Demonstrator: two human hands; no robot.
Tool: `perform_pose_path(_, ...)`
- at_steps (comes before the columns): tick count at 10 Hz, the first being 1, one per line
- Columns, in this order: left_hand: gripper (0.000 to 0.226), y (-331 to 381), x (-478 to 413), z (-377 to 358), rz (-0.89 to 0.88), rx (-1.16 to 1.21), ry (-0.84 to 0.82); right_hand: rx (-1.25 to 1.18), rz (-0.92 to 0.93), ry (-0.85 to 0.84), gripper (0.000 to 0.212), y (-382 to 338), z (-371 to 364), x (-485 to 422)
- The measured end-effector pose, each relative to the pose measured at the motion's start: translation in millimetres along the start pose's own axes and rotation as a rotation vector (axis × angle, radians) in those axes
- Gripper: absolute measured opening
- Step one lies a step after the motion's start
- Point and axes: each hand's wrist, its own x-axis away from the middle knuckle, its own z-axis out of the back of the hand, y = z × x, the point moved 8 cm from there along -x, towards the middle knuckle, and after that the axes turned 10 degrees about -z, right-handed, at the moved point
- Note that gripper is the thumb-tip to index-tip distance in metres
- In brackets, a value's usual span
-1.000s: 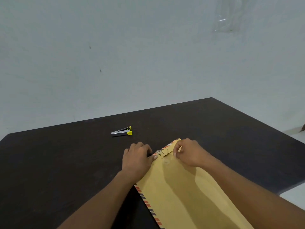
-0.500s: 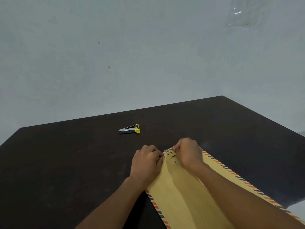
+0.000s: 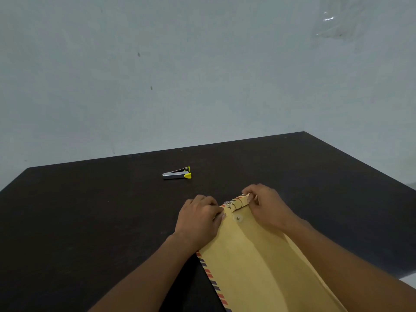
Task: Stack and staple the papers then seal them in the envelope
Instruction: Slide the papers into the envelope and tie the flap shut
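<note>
A tan envelope [image 3: 254, 262] with a red and blue striped border lies on the dark table [image 3: 90, 221], its flap end pointing away from me. My left hand [image 3: 199, 218] presses down on the envelope's far left corner. My right hand [image 3: 267, 206] pinches the folded flap [image 3: 237, 201], where a thin string is wound. A round metal eyelet [image 3: 238, 218] shows on the envelope just below the flap. The papers are hidden from view.
A small silver stapler with a yellow tip [image 3: 177, 173] lies on the table beyond my hands, to the left. The table's far edge meets a pale wall [image 3: 202, 75]. Its right edge runs diagonally at the right.
Both hands have stayed at the envelope's flap end. My right hand's fingers have shifted a little along the flap, and more of the string wound round it shows. The camera has moved slightly.
</note>
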Motion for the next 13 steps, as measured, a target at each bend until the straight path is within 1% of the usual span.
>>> perform_pose_path(1,0.038,-1.5,-0.2,-0.6,-0.001,0.013,-0.008,0.245,0.169,-0.15,0.039,-9.3,-15.8,-2.1)
perform_pose_path(2,0.038,-4.1,1.1,-3.1,0.014,0.031,0.002,0.333,0.259,-0.157,0.029,-14.3,-15.1,-0.9)
perform_pose_path(3,0.038,-5.2,1.6,-4.6,0.022,0.045,0.007,0.399,0.309,-0.095,0.02,-14.3,-12.4,3.3)
perform_pose_path(4,0.037,-5.5,2.4,-4.9,0.023,0.05,0.01,0.504,0.309,-0.062,0.016,-10.9,-16.3,8.0)
perform_pose_path(5,0.037,-5.7,2.9,-5.4,0.033,0.061,0.011,0.531,0.288,-0.084,0.014,-10.4,-19.5,9.1)
perform_pose_path(7,0.037,-6.2,2.7,-6.1,0.043,0.065,0.001,0.471,0.272,-0.204,0.01,-11.7,-13.7,13.8)
perform_pose_path(8,0.037,-5.7,2.5,-6.1,0.047,0.067,-0.002,0.428,0.255,-0.19,0.003,-11.9,-6.0,14.4)
perform_pose_path(9,0.037,-5.5,2.9,-5.9,0.052,0.067,-0.003,0.414,0.251,-0.181,0.026,-9.6,-7.1,12.1)
perform_pose_path(10,0.037,-5.4,3.3,-5.5,0.057,0.072,-0.004,0.364,0.224,-0.138,0.038,-5.5,-5.8,8.5)
perform_pose_path(11,0.037,-5.4,3.5,-5.2,0.057,0.074,-0.002,0.327,0.212,-0.102,0.032,-3.3,-5.0,4.4)
perform_pose_path(12,0.037,-6.3,3.5,-5.5,0.062,0.075,-0.005,0.284,0.205,-0.061,0.016,-5.4,-4.0,-0.1)
perform_pose_path(13,0.037,-5.3,3.4,-5.5,0.055,0.069,-0.009,0.301,0.243,-0.011,0.011,-9.8,-7.8,0.6)
